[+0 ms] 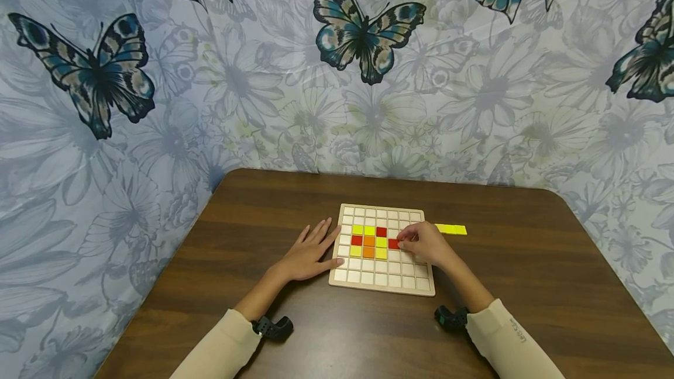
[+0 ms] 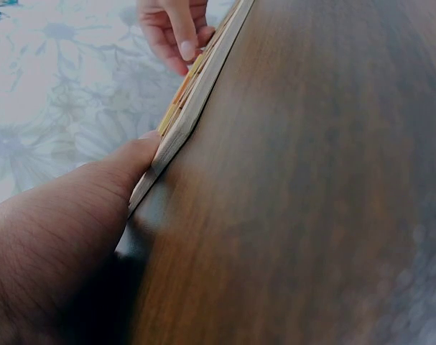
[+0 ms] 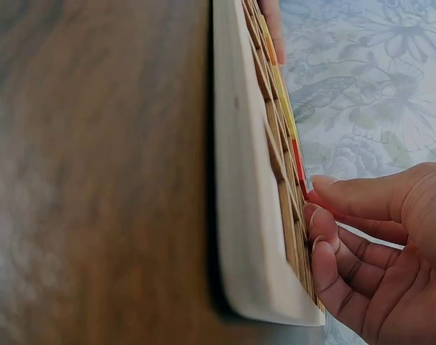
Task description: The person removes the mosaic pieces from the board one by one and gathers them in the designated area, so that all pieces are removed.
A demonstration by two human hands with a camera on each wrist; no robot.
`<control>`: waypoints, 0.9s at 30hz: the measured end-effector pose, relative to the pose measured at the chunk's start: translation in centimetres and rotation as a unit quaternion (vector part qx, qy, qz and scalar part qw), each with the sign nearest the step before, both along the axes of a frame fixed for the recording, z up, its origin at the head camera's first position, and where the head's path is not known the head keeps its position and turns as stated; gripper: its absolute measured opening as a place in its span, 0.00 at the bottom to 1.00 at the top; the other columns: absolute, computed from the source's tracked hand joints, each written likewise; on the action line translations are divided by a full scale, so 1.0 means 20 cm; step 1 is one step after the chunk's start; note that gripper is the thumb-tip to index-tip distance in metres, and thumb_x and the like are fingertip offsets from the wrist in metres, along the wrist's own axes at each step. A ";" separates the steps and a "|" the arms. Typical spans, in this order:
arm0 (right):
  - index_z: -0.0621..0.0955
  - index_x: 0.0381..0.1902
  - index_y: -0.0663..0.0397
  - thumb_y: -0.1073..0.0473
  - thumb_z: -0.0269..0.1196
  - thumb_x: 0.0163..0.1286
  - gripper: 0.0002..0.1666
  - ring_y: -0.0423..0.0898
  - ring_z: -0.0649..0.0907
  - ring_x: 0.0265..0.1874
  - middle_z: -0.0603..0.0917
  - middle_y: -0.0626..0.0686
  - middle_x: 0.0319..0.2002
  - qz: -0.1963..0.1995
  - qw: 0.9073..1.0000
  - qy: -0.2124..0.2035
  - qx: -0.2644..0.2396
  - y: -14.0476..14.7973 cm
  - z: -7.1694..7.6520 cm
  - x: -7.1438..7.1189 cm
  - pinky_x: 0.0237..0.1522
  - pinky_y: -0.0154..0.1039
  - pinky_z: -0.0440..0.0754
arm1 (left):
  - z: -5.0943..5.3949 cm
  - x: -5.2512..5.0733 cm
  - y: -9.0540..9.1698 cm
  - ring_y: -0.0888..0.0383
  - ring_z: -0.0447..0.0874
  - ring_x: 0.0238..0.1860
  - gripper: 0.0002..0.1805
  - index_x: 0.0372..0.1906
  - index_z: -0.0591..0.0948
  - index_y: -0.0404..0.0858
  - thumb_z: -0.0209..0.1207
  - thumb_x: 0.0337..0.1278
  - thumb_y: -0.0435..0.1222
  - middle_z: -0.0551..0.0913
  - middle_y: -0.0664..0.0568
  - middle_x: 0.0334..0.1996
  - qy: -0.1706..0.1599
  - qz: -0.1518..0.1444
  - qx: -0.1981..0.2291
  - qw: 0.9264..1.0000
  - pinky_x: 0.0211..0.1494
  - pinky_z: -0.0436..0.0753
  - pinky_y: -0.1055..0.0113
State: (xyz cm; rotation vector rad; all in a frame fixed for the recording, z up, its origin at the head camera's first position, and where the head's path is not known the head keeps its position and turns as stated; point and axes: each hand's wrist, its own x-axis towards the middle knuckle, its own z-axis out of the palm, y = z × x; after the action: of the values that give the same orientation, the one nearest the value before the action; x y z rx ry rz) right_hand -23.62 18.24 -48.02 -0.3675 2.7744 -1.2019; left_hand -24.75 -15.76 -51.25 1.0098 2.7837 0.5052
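Observation:
A pale wooden grid board (image 1: 381, 288) with white square cells lies on the table. Yellow, orange and red square tiles fill a cluster of cells around its middle. My right hand (image 1: 425, 243) is over the board's right half, its thumb and forefinger pinching a red tile (image 1: 393, 244) at the cluster's right end. That red tile (image 3: 299, 162) also shows at the fingertips in the right wrist view. With fingers spread, my left hand (image 1: 308, 256) rests at the board's left edge, thumb and fingertips touching the frame.
A short row of yellow tiles (image 1: 454, 229) lies on the brown wooden table (image 1: 516, 238), right of the board and just behind my right hand. Behind the table hangs a butterfly-patterned cloth (image 1: 368, 127). Each wrist wears a black camera band (image 1: 274, 328).

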 end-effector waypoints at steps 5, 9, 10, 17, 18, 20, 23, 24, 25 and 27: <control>0.89 0.35 0.59 0.65 0.71 0.65 0.02 0.45 0.77 0.25 0.83 0.47 0.26 -0.001 1.000 0.000 -0.008 0.00 0.00 0.00 0.28 0.36 0.76 | 0.00 0.00 0.00 0.45 0.37 0.82 0.48 0.83 0.46 0.45 0.47 0.71 0.65 0.42 0.41 0.82 -0.001 0.000 0.003 1.000 0.78 0.38 0.39; 0.88 0.32 0.60 0.67 0.70 0.66 0.02 0.46 0.80 0.24 0.85 0.50 0.27 -0.015 0.999 0.003 -0.037 0.00 0.01 0.00 0.27 0.36 0.80 | 0.01 0.01 0.00 0.45 0.37 0.82 0.48 0.83 0.47 0.45 0.47 0.71 0.64 0.42 0.41 0.82 -0.002 0.001 0.004 1.000 0.78 0.37 0.39; 0.88 0.31 0.60 0.67 0.69 0.66 0.03 0.47 0.81 0.24 0.86 0.51 0.27 -0.019 0.999 0.004 -0.043 0.00 0.01 0.00 0.27 0.36 0.80 | 0.01 0.01 0.00 0.45 0.37 0.82 0.48 0.83 0.47 0.45 0.47 0.71 0.64 0.42 0.41 0.82 -0.003 0.001 0.004 1.000 0.78 0.37 0.39; 0.89 0.33 0.61 0.66 0.71 0.65 0.02 0.48 0.84 0.25 0.88 0.51 0.27 -0.028 0.998 -0.003 -0.048 -0.01 0.02 0.01 0.28 0.37 0.81 | 0.00 0.00 0.00 0.45 0.37 0.82 0.48 0.83 0.47 0.44 0.47 0.71 0.64 0.41 0.41 0.82 0.000 -0.001 0.002 1.000 0.78 0.38 0.39; 0.89 0.34 0.61 0.65 0.71 0.65 0.03 0.48 0.84 0.25 0.88 0.50 0.27 -0.028 0.998 -0.003 -0.048 -0.01 0.01 0.01 0.28 0.37 0.81 | 0.01 0.00 0.00 0.46 0.37 0.82 0.48 0.83 0.46 0.44 0.47 0.71 0.65 0.41 0.42 0.82 -0.001 -0.001 0.002 1.000 0.78 0.38 0.39; 0.89 0.34 0.62 0.65 0.72 0.65 0.03 0.47 0.83 0.25 0.88 0.50 0.27 -0.029 0.998 -0.003 -0.050 -0.01 0.01 0.01 0.29 0.37 0.81 | 0.00 0.00 0.00 0.46 0.37 0.82 0.48 0.83 0.46 0.45 0.47 0.71 0.65 0.41 0.42 0.82 0.000 -0.001 0.000 1.000 0.78 0.38 0.40; 0.89 0.34 0.61 0.65 0.72 0.64 0.03 0.47 0.82 0.26 0.88 0.49 0.28 -0.033 0.998 0.000 -0.050 -0.01 0.02 0.02 0.30 0.38 0.81 | 0.01 0.00 0.00 0.46 0.37 0.82 0.48 0.83 0.46 0.44 0.47 0.71 0.65 0.41 0.42 0.82 0.000 0.000 0.001 1.000 0.78 0.38 0.39; 0.89 0.34 0.61 0.65 0.72 0.64 0.03 0.47 0.81 0.27 0.88 0.49 0.28 -0.034 0.998 0.002 -0.049 -0.01 0.02 0.02 0.31 0.39 0.80 | 0.01 0.01 0.00 0.46 0.37 0.82 0.48 0.83 0.46 0.44 0.47 0.71 0.65 0.41 0.42 0.82 0.000 0.000 0.002 1.000 0.78 0.38 0.39; 0.90 0.35 0.60 0.66 0.72 0.64 0.02 0.46 0.80 0.27 0.88 0.48 0.29 -0.035 0.998 0.005 -0.047 -0.01 0.02 0.02 0.32 0.39 0.80 | 0.01 0.01 0.00 0.46 0.37 0.82 0.48 0.83 0.46 0.44 0.47 0.71 0.65 0.41 0.42 0.82 0.001 0.000 0.001 1.000 0.78 0.38 0.39; 0.90 0.35 0.58 0.66 0.72 0.64 0.02 0.46 0.80 0.28 0.88 0.48 0.31 -0.036 0.998 0.011 -0.044 -0.01 0.03 0.02 0.33 0.39 0.80 | 0.01 0.01 0.00 0.45 0.38 0.82 0.48 0.83 0.47 0.44 0.47 0.71 0.65 0.41 0.41 0.82 0.002 0.000 0.003 1.000 0.78 0.38 0.39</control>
State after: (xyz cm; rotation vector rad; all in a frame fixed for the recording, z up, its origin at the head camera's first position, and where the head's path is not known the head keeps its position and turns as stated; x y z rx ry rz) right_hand -23.31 18.07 -47.34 -0.2928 2.7817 -1.3464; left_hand -24.58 -15.77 -51.06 1.0142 2.7872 0.5121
